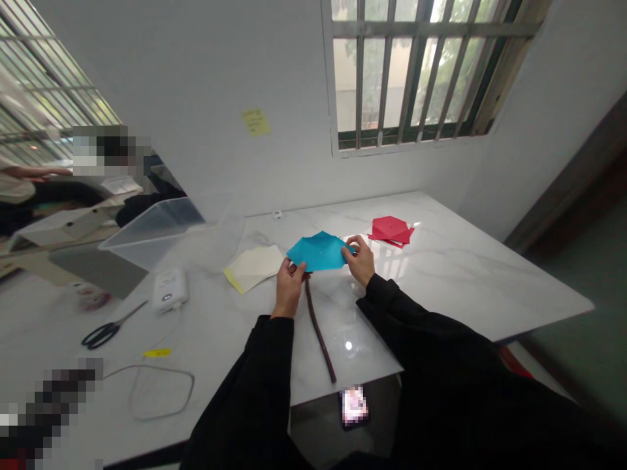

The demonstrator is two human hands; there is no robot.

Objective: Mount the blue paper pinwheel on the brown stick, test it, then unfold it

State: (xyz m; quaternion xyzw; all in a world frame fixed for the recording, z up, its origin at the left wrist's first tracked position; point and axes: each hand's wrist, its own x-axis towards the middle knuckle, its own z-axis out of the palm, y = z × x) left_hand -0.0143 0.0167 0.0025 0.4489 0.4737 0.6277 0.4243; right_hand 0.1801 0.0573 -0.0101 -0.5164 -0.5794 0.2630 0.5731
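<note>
Between my two hands a blue paper piece (319, 252) with an angular, many-sided outline is held above the table. My left hand (289, 288) pinches its lower left edge, thumb on top. At the right corner my right hand (361, 260) grips the paper between thumb and fingers. A thin brown stick (319, 329) runs from beneath the blue paper toward the table's front edge; whether its far end touches the paper is hidden. Left of my hands lie cream and yellow paper pieces (255, 266). Red paper pieces (390, 230) are stacked behind my right hand.
On the left are scissors (105, 331), a white power strip (169, 289), a cable (161, 367) and a clear plastic bin (157, 228). A phone (353, 406) lies below the table's front edge. Other people sit at the far left. A barred window (416, 78) is behind the table.
</note>
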